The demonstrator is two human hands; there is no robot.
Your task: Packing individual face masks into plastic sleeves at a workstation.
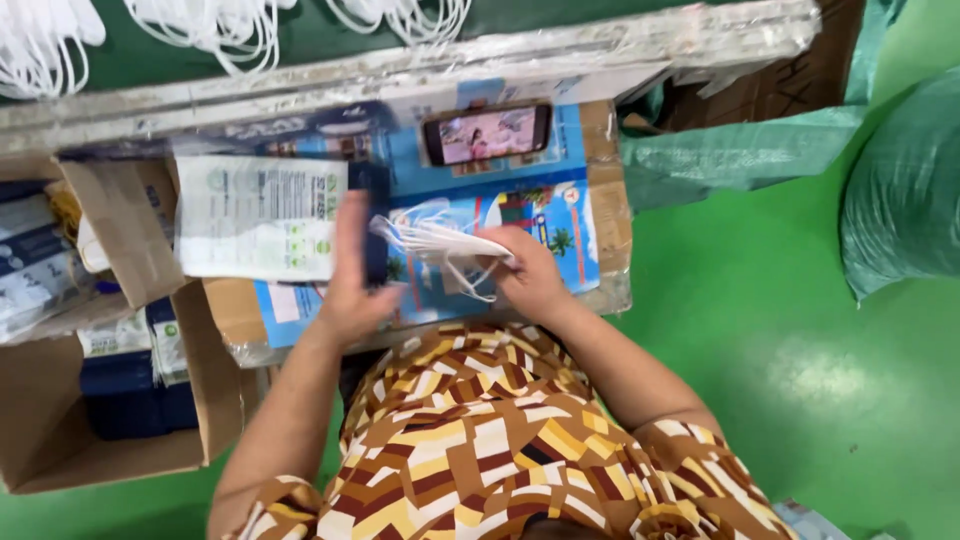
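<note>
My right hand (530, 275) grips a small stack of white face masks (435, 240) with loose ear loops hanging from it. My left hand (352, 280) is raised flat beside the stack and holds a clear printed plastic pouch (260, 215) with a dark blue end (375, 220). The mask stack points toward that dark end and nearly touches it. Both hands hover over a blue printed board (540, 215) that lies on cardboard in front of me.
A phone (487, 133) with a lit screen leans at the back of the board. Cardboard boxes (60, 440) with packed pouches stand at left. More white masks (210, 25) lie on the green belt beyond a taped rail. Green sacks (900, 190) sit on the green floor at right.
</note>
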